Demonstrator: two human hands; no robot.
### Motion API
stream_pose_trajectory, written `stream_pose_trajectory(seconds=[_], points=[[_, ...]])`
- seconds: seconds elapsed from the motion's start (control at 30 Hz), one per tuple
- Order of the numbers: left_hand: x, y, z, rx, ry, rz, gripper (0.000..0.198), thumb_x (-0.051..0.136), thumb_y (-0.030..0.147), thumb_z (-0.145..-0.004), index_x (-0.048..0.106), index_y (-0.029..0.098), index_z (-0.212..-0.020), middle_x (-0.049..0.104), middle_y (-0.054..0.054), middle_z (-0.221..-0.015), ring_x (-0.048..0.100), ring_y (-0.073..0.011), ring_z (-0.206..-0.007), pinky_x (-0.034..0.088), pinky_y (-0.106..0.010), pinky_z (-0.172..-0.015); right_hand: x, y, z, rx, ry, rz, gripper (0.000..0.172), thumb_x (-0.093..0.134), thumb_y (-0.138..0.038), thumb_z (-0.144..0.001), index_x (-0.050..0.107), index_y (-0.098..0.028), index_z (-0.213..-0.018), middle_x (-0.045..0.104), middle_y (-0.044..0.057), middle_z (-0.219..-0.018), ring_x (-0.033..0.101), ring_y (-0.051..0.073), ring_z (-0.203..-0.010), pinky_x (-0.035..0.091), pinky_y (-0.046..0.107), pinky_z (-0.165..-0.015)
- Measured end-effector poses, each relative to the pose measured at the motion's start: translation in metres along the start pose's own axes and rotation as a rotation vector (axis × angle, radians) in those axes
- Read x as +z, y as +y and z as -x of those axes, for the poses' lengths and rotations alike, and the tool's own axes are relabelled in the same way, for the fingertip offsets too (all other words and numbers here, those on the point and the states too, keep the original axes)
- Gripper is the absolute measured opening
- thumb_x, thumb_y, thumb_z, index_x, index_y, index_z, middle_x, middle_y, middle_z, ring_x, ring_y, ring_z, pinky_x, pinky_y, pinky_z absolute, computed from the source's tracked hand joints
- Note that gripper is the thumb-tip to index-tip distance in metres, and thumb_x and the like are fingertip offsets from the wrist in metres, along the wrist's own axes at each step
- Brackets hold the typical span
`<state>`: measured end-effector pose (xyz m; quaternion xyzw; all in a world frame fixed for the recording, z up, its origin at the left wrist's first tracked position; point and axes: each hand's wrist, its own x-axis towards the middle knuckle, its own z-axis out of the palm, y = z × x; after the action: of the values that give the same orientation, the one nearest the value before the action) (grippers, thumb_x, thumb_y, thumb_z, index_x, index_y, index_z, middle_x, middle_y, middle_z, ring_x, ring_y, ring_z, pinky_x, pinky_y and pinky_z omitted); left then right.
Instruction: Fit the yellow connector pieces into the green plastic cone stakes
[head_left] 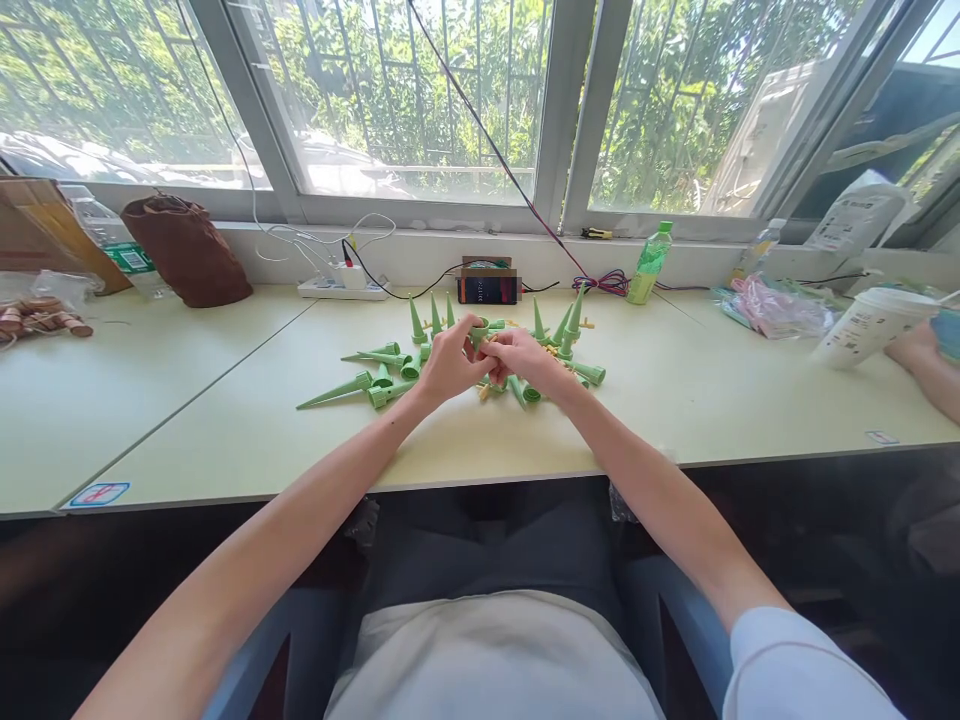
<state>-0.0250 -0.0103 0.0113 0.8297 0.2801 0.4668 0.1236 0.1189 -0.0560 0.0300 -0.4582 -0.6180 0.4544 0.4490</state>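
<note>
My left hand (454, 362) is closed round a green plastic spike (480, 330), whose open round end shows above the fingers. Pressed against it, my right hand (517, 357) pinches a small yellow piece, mostly covered by the fingertips. Several like green cone-shaped spikes lie on the table left of my hands, among them a long one (335, 390) pointing left. Others stand upright behind and to the right, such as a tall spike (574, 322). Small yellow pieces (484, 393) are scattered among them.
At the back stand a phone (489, 290), a power strip (345, 288) and a green bottle (650, 263). A brown bag (186, 250) sits at left. On the right are plastic packets (780, 305), a white cup (874, 325) and another person's arm (930, 365).
</note>
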Motion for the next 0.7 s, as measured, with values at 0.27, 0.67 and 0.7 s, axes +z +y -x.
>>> stream_pose_trajectory(seconds=[0.27, 0.67, 0.7], points=[[-0.002, -0.009, 0.000, 0.090, -0.022, -0.102, 0.030, 0.062, 0.019, -0.065, 0.055, 0.020, -0.094, 0.053, 0.004, -0.067, 0.045, -0.0092, -0.055, 0.040, -0.022, -0.056, 0.003, 0.000, 0.004, -0.179, 0.124, 0.498, 0.022, 0.045, -0.016, -0.084, 0.058, -0.017, -0.066, 0.052, -0.003, -0.042, 0.052, 0.011, -0.042, 0.040, 0.021, -0.049], [0.001, -0.009, 0.001, 0.096, 0.064, -0.046, 0.027, 0.062, 0.019, -0.065, 0.056, 0.020, -0.092, 0.054, 0.003, -0.074, 0.046, -0.0071, -0.052, 0.041, -0.021, -0.051, 0.003, -0.002, 0.005, -0.178, 0.105, 0.317, 0.031, 0.050, -0.026, -0.089, 0.052, -0.019, -0.059, 0.051, -0.003, -0.042, 0.050, 0.010, -0.039, 0.038, 0.021, -0.044], [0.001, -0.008, 0.001, 0.091, 0.070, -0.037, 0.027, 0.063, 0.019, -0.066, 0.055, 0.020, -0.091, 0.054, 0.003, -0.074, 0.046, -0.0069, -0.051, 0.042, -0.021, -0.051, 0.002, -0.002, 0.004, -0.166, 0.082, 0.258, 0.031, 0.051, -0.028, -0.090, 0.054, -0.019, -0.060, 0.052, -0.003, -0.043, 0.051, 0.011, -0.040, 0.038, 0.021, -0.043]])
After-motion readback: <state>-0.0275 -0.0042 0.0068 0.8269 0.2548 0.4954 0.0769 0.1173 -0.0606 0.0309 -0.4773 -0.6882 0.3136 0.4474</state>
